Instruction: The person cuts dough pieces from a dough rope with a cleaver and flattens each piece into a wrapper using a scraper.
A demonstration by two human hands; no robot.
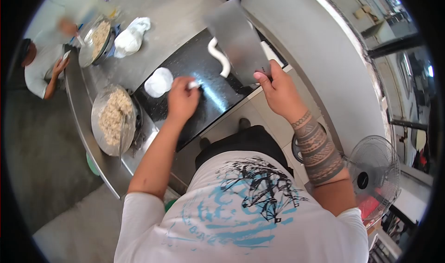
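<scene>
My right hand grips a broad, blurred metal cleaver by its near end, with the blade raised over the black board. A curved white rope of dough lies on the board just left of the blade. My left hand is closed, thumb and fingers pinching a small white dough piece low over the board. Beside that hand lies a round, flat white stack of dough wrappers. Scattered white specks of flour show on the board's left part.
A large metal bowl of pale minced filling with a utensil stands left of the board. Farther back are a second filling bowl and a white plastic bag. A co-worker stands far left. A fan is at right.
</scene>
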